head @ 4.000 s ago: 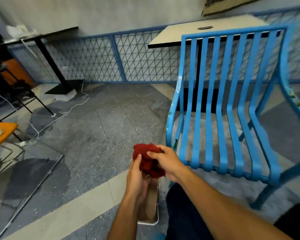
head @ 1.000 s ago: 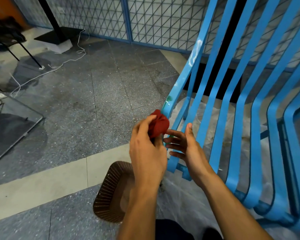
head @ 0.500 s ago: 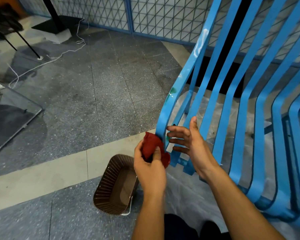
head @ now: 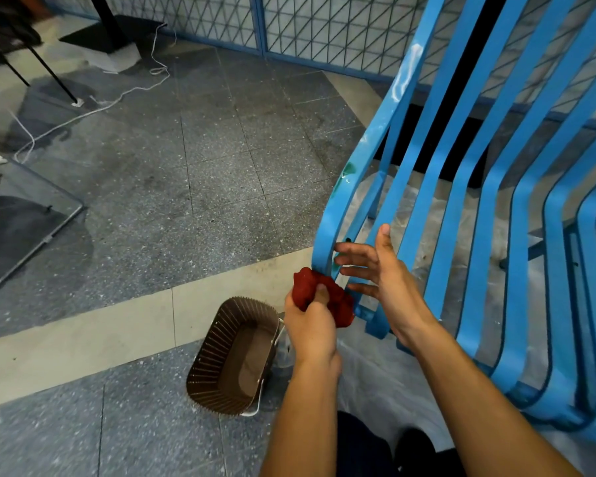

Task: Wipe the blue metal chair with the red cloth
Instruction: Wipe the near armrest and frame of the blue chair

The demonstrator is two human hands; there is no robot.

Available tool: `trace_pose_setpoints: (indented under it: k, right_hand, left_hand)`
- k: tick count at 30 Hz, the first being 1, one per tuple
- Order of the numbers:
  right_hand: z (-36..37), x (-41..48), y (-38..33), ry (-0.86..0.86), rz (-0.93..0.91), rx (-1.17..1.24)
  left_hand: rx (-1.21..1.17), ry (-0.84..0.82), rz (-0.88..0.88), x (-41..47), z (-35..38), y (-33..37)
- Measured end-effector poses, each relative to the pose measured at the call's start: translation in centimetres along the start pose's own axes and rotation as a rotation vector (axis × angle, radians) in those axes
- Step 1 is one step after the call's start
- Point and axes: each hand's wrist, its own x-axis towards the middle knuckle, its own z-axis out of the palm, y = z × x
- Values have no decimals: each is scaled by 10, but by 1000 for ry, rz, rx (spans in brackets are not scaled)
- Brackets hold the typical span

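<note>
The blue metal chair (head: 461,187) with long curved slats fills the right half of the view. My left hand (head: 310,325) grips the bunched red cloth (head: 324,297) and presses it against the bottom of the chair's leftmost slat, near the front edge of the seat. My right hand (head: 382,273) is beside it with fingers spread, touching the inner side of the same slat just above the cloth and holding nothing.
A brown ribbed basket (head: 234,356) stands on the floor just left of my left forearm. A white cable (head: 83,111) snakes across the grey tiles at the upper left. Clear plastic sheeting (head: 386,380) lies under the chair. A blue mesh fence (head: 307,25) runs behind.
My left hand has slid the red cloth down the leftmost slat, from mid-height to its lower end. My right hand has stayed open by the slat.
</note>
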Motion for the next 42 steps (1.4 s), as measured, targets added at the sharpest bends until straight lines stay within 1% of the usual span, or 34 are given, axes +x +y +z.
trace_pose_setpoints:
  k: [5, 7, 9, 11, 12, 18, 20, 24, 26, 30, 32, 35, 38, 40, 42]
  right_hand:
    - [-1, -1, 1, -5, 3, -2]
    - [-2, 0, 0, -7, 3, -1]
    - [-2, -1, 0, -9, 3, -13]
    - [-2, -1, -1, -8, 2, -10]
    - [-2, -1, -1, -8, 0, -9]
    - [-2, 1, 0, -11, -5, -16]
    - [-2, 1, 1, -11, -2, -12]
    - [-2, 1, 0, -17, 1, -6]
    - [-1, 1, 0, -16, 0, -8]
    - [-1, 2, 1, -18, 2, -8]
    - [-1, 3, 0, -19, 11, -10]
    - [-2, 6, -2, -19, 21, -13]
    - [-3, 9, -4, -17, 34, -20]
    - [-2, 11, -4, -19, 36, -32]
    - [-1, 11, -2, -21, 34, -52]
  left_hand:
    - [-1, -64, 154, -15, -2, 12]
    - [17, -38, 137, -11, -4, 13]
    - [41, -6, 66, -6, -4, 10]
    - [68, -10, 0, -4, -3, 6]
    - [75, -18, -3, -4, -2, 5]
    - [7, -51, 155, -7, -1, 14]
    - [15, -64, 142, -6, -3, 15]
    - [81, -50, 31, 0, -4, 9]
    - [90, -37, 9, 1, -3, 7]
    - [25, -28, 137, -7, 0, 13]
    - [2, -52, 158, -9, 0, 16]
    - [63, -47, 90, 3, -3, 11]
    - [161, -68, -51, 20, -11, 2]
    - [142, -49, -160, 34, -19, -3]
    - [74, 37, -266, 48, -27, -8]
